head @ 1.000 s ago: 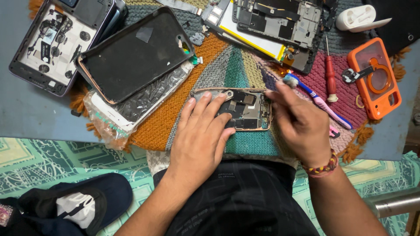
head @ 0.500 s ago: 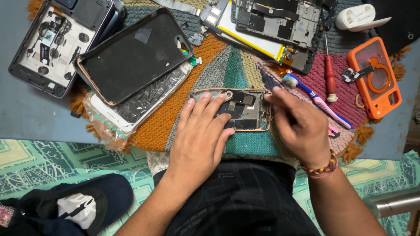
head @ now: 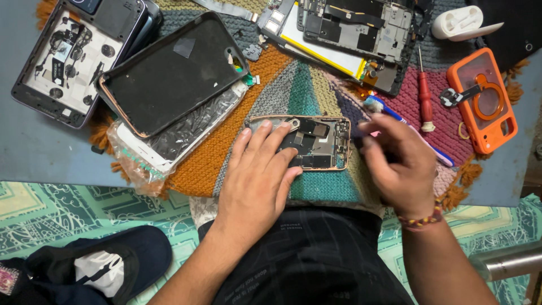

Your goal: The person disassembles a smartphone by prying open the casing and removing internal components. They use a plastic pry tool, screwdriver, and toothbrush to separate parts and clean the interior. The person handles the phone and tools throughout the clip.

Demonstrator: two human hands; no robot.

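Observation:
An opened phone body (head: 316, 144) with a copper-coloured rim lies on a multicoloured knitted mat (head: 220, 158), its boards and screws exposed. My left hand (head: 257, 175) rests flat on its left half, fingers spread, pinning it down. My right hand (head: 395, 164) hovers just off the phone's right end. Its fingers are curled and pinched on what looks like a small dark tool, which is blurred. A blue toothbrush (head: 379, 106) lies just beyond my right hand's fingertips.
A black phone case (head: 169, 73) lies on a plastic-wrapped panel (head: 169, 144) at the left, with a stripped phone shell (head: 62, 62) beyond. At the back lie a dismantled phone (head: 350, 28), a red screwdriver (head: 424, 96), an orange case (head: 483, 101) and a white earbud case (head: 460, 22).
My right hand has pulled back to the right, off the phone's right end. My left hand stays flat on the phone.

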